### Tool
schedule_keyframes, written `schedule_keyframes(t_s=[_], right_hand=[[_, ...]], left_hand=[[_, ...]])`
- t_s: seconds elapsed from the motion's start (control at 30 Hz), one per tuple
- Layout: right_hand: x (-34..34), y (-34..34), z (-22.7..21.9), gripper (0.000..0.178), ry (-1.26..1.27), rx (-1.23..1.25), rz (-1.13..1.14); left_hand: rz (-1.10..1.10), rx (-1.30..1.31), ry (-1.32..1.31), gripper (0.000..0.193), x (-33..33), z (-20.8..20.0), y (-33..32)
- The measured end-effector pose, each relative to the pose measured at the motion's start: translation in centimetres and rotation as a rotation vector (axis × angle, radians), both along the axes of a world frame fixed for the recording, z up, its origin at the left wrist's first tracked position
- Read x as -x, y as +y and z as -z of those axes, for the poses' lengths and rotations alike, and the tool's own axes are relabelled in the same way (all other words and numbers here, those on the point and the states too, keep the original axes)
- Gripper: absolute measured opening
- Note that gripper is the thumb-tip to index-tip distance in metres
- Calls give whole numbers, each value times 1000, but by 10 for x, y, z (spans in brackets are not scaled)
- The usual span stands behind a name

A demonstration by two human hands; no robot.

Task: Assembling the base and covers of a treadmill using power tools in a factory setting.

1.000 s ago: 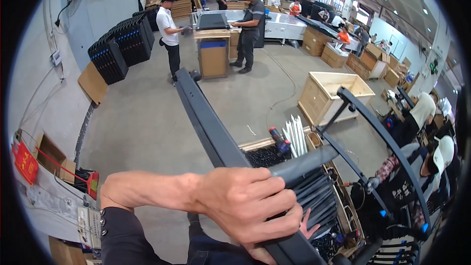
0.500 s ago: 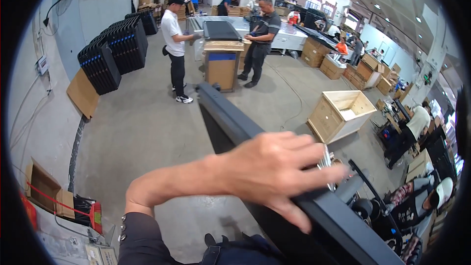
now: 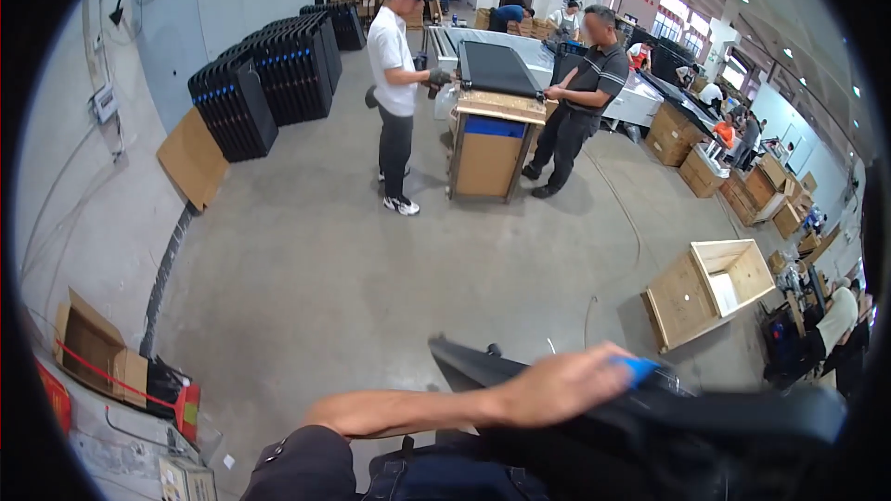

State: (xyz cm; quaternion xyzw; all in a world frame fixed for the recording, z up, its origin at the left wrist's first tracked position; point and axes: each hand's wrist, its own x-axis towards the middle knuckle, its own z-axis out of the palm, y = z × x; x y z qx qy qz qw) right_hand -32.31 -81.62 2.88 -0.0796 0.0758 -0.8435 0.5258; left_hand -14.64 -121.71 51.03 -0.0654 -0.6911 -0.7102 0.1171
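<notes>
My left hand (image 3: 566, 391) reaches in from the lower edge in a dark sleeve and lies across a long black frame (image 3: 742, 417). Its fingers bend over the frame's upper side, blurred by motion. A small blue piece (image 3: 637, 369) shows at the fingertips; whether it belongs to the frame I cannot tell. The frame runs low in front of my body, with one narrow end (image 3: 455, 357) pointing away over the floor. My right hand is out of sight.
Two people (image 3: 394, 83) (image 3: 589, 83) stand at a wooden bench (image 3: 497, 111) bearing a black flat deck (image 3: 497, 67). Black folded units (image 3: 264, 83) line the left wall. An open wooden crate (image 3: 682, 301) sits on the right; a cardboard box (image 3: 93, 343) and red broom (image 3: 190, 408) are lower left.
The black frame has swung lower and turned nearer to level, my left hand moving down and slightly right with it. The blue piece has come into sight. My view has shifted left.
</notes>
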Motion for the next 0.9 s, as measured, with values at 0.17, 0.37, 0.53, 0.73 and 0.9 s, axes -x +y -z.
schedule_keyframes(t_s=[0.17, 0.37, 0.53, 0.73, 0.9], right_hand=[[108, -121, -3, 70, 60, 19, 1], [203, -227, -16, 69, 144, -80, -1], [312, -325, -33, 69, 259, -209, -31], [372, -377, -85, 69, 294, -414, -33], [397, -696, -192, 63, 558, -885, 172]], left_hand=[[-232, -530, -173, 48, 73, 103, -155], [-341, -842, -464, 49, 141, 241, -280], [-472, -817, -600, 47, 173, 331, -436], [-378, -558, -361, 39, 223, 347, -645], [-509, -955, -523, 41, 228, 330, -755]])
